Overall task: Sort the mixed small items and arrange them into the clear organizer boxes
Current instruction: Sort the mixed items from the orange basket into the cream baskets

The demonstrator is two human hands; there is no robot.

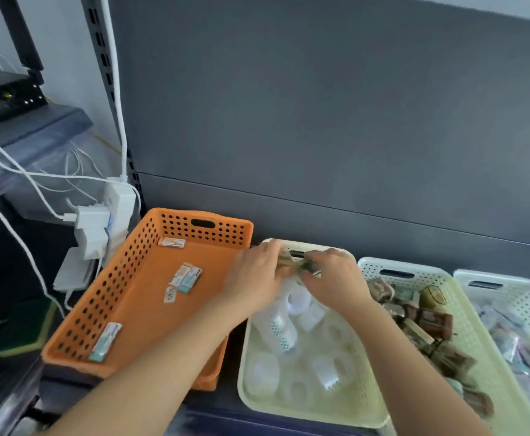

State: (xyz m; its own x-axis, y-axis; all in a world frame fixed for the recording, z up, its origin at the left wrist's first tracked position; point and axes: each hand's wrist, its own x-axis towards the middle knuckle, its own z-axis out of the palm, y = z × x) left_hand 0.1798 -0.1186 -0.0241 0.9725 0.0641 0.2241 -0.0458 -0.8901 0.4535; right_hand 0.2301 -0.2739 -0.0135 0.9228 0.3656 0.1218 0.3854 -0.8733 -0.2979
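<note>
My left hand (257, 272) and my right hand (333, 275) meet above the far end of a pale cream basket (248, 391) full of clear tape rolls (298, 300). My left hand pinches a small brownish packet (284, 259). My right hand grips a small dark boxed item (311, 266). Both are blurred. An orange perforated basket (150, 247) on the left holds several small eraser-like packets (185, 278). A second cream basket (474, 338) to the right holds several brown boxed items (435, 322).
A white perforated basket (509, 291) with wrapped items stands at the far right. A white power strip with plugs and cables (112, 212) hangs left of the orange basket. The dark shelf back panel (320, 136) rises right behind the baskets. A green pad (27, 328) lies lower left.
</note>
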